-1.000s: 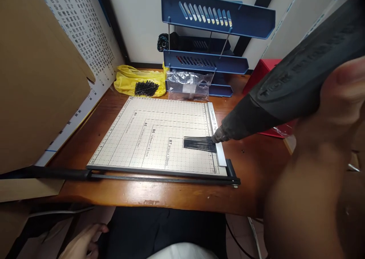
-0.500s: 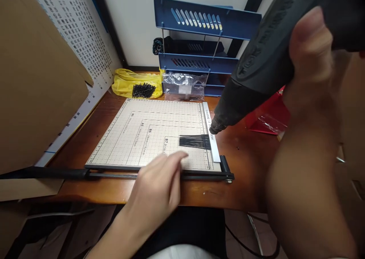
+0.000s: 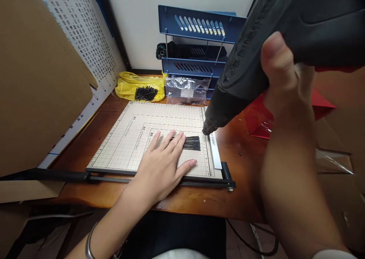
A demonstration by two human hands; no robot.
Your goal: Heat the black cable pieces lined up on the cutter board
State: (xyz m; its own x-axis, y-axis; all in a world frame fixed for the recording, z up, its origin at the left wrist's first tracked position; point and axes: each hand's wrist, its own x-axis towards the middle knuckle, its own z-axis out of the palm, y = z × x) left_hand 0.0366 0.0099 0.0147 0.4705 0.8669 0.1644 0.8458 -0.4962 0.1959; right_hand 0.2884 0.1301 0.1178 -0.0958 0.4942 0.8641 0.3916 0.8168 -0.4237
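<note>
My right hand [image 3: 285, 69] is wrapped around a black heat gun [image 3: 248, 61] and holds it tilted. Its nozzle [image 3: 209, 127] points down at the right side of the paper cutter board [image 3: 119, 137], beside the white guide strip [image 3: 215, 152]. A row of thin black tube-like pieces [image 3: 192, 143] lies side by side on the board, just below and left of the nozzle. Over the left ends of this row rests my left hand [image 3: 159, 166], palm down with fingers spread. It covers part of the pieces, so their left ends are hidden.
Behind the board, a yellow plastic bag [image 3: 122, 86] has a pile of short black pieces [image 3: 146, 94] on it. A clear plastic bag [image 3: 186, 89] and a blue tiered rack [image 3: 194, 67] stand nearby. The cutter's black handle [image 3: 61, 174] reaches left. A red bag [image 3: 259, 116] sits right.
My left hand has moved from the board's front edge onto the black pieces and flattened. The pieces now lie farther left, apart from the guide strip. The heat gun has shifted slightly left.
</note>
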